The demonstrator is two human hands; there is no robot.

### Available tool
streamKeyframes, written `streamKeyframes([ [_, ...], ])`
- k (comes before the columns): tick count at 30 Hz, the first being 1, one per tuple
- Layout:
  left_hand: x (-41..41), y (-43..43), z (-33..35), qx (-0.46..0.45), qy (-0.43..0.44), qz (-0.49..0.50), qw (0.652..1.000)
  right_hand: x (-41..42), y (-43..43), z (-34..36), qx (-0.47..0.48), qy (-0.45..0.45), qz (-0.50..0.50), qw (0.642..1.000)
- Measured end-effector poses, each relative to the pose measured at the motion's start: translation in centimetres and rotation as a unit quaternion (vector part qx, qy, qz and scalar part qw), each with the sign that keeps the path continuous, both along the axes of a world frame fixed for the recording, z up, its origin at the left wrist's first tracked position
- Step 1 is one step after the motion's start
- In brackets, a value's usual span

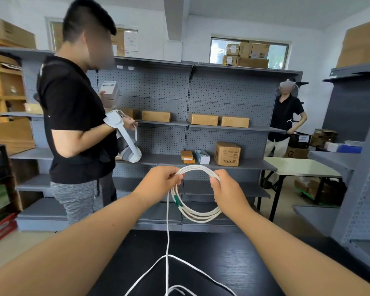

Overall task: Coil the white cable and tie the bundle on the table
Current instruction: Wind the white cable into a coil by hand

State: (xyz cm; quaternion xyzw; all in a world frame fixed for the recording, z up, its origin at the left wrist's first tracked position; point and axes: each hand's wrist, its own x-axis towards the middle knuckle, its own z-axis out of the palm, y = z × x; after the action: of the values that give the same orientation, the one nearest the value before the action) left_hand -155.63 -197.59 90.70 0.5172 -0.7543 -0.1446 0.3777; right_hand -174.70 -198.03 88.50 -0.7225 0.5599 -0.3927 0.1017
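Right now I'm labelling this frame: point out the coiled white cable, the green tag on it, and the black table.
coiled white cable [201,215], head view, bottom of the loops.
green tag [177,200], head view, its middle.
black table [233,257], head view, bare top.

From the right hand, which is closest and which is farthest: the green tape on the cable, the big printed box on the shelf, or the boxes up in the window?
From the right hand:
1. Green tape on the white cable, just lower left.
2. Printed cardboard box, on the shelf behind.
3. Boxes in the window, high on the back wall.
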Motion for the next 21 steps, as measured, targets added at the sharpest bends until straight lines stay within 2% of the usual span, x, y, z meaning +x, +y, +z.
streamKeyframes([
  [5, -0.3, -0.6, 1.0, -0.031, -0.09, -0.01, 0.995, 0.3, -0.1, 0.9, 0.014, 0.03, 0.034, 0.999],
  [9, -0.4, -1.0, 1.3, -0.052, -0.173, -0.016, 0.983, 0.8, -0.3, 1.4, 0.017, 0.111, 0.054, 0.992],
  [11, -0.3, -1.3, 1.3, -0.053, -0.172, -0.021, 0.984, 1.0, -0.5, 1.4, 0.013, 0.124, 0.048, 0.991],
  [14, -0.3, -1.5, 0.6, -0.014, -0.078, -0.03, 0.996, 1.3, -0.7, 1.4, 0.003, 0.105, 0.041, 0.994],
  [16, -0.4, -1.5, -0.1, 0.047, 0.056, -0.048, 0.996, 1.4, -0.8, 1.5, 0.006, 0.077, 0.035, 0.996],
  [19, -0.6, -1.3, -0.9, 0.149, 0.257, -0.085, 0.951, 1.2, -1.4, 1.3, 0.009, 0.015, 0.017, 1.0],
  [21, -0.5, -1.2, -1.4, 0.188, 0.297, -0.103, 0.931, 1.1, -1.7, 1.4, 0.012, -0.048, -0.001, 0.999],
])
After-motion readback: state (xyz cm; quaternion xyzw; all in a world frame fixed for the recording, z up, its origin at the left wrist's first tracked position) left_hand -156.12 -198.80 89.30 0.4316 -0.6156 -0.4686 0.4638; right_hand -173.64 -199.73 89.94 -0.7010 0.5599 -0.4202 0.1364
